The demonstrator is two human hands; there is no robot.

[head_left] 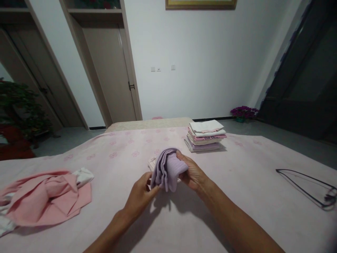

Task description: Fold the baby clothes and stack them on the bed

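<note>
A folded lilac ribbed garment (172, 168) is held up between both hands, its layers bent over in an arch above the bed. My left hand (143, 188) pinches its lower left edge, thumb in front. At the upper right, my right hand (191, 172) grips the garment with the thumb on top and the fingers beneath. Partly hidden behind it lies a pale folded cloth (152, 163). What kind of garment the lilac piece is, I cannot tell.
A stack of folded clothes (206, 136) stands at the back right. A crumpled pink-and-white garment (50, 196) lies at left, and a black wire hanger (308, 182) at right. All rest on a pink flowered sheet (126, 144).
</note>
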